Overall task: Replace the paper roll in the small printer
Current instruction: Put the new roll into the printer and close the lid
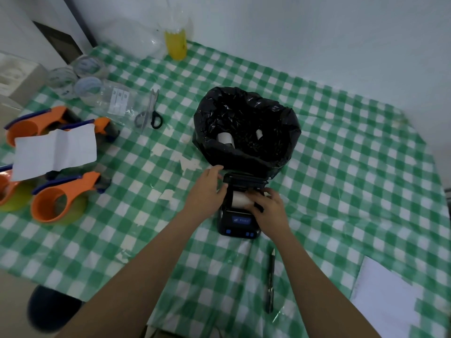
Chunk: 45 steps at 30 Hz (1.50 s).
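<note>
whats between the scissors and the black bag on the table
Nothing: the head view shows only bare checked tablecloth between the scissors and the black bag.

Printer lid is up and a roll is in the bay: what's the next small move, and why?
Probably seat the white roll fully and draw its free end forward. The printer lid is open, the right hand rests on the roll, and the left hand steadies the printer's side.
</note>
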Each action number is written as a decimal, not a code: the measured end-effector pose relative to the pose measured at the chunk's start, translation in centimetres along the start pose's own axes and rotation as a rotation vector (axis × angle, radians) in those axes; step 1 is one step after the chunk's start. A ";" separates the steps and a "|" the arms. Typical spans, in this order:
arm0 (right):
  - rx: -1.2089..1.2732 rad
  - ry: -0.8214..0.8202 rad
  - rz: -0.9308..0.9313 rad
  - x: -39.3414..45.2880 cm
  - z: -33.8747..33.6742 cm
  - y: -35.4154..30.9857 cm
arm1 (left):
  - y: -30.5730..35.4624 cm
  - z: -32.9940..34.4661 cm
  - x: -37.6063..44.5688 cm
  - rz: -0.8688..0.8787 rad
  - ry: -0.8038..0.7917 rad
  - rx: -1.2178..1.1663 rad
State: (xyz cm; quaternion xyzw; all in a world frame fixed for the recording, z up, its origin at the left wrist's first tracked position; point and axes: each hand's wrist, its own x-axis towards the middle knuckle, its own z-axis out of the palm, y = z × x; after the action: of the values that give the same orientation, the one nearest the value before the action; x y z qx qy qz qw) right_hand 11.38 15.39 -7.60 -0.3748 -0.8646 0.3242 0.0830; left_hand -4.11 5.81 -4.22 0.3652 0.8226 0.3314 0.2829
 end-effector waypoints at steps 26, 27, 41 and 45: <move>-0.110 0.212 -0.113 -2.2 1.0 0.1 | 1.0 -0.2 0.3 0.245 -0.120 0.280; -0.106 0.213 -0.114 -2.3 1.0 0.1 | 0.9 -0.1 0.1 0.253 -0.119 0.289; -0.035 0.130 -0.087 -3.2 -0.4 -0.7 | 0.1 0.4 -1.5 0.229 -0.152 0.272; -0.016 0.109 -0.094 -3.1 -0.7 -0.9 | -0.4 0.7 -2.0 0.206 -0.184 0.281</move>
State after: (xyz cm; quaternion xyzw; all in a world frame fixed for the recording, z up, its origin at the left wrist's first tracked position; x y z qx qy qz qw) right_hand 13.35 13.10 -6.18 -0.3513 -0.8780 0.2923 0.1422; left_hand -2.59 4.25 -4.52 0.5121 0.7898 0.2054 0.2678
